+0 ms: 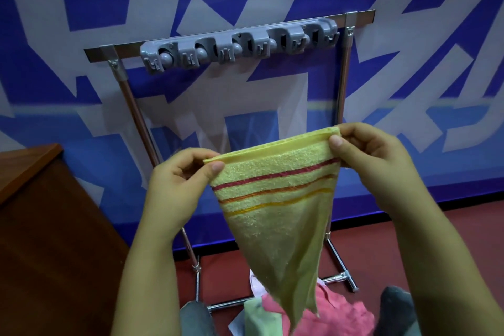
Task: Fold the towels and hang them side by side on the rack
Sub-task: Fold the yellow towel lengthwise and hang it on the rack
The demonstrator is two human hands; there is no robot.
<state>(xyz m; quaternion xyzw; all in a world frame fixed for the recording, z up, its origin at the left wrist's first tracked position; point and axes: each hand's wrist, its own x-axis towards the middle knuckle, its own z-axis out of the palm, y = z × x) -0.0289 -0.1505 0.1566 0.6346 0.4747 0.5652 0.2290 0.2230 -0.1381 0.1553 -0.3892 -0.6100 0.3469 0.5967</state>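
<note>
A yellow towel (pixel 275 199) with red, orange and yellow stripes hangs in the air in front of the rack, tapering to a point below. My left hand (pixel 180 180) pinches its upper left corner and my right hand (pixel 371 155) pinches its upper right corner, with the top hem stretched between them. The metal rack (pixel 344 84) stands behind, its top bar carrying a grey plastic clip holder (pixel 240 45) with several clips, none holding a towel. On the floor below lie a pink towel (pixel 341 314) and a pale green one (pixel 257 316).
A brown wooden table (pixel 41 213) stands at the left. A blue and white patterned wall (pixel 81 117) is close behind the rack. The rack's feet (pixel 338 278) rest on a red floor, and my two grey socked feet (pixel 395 308) show at the bottom.
</note>
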